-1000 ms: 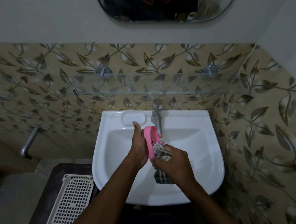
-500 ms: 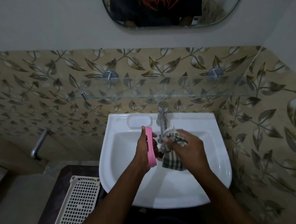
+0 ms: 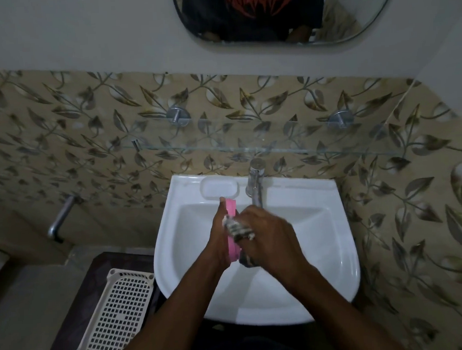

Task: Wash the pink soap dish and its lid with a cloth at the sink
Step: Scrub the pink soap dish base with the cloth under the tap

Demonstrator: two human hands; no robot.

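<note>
Over the middle of the sink [image 3: 333, 265], the left hand [image 3: 219, 237] grips the pink soap dish piece [image 3: 232, 228] on edge while the right hand [image 3: 268, 237] presses a bunched checked cloth [image 3: 238, 229] against it. Best to brace the pink piece firmly and rub along its length. Dish or lid cannot be told; near the back rim, the tap [image 3: 255, 184] shows no clear stream.

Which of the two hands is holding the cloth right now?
The right hand, bunching the checked cloth against the pink soap dish piece. The left hand only grips that pink piece, edge-up over the sink.
</note>
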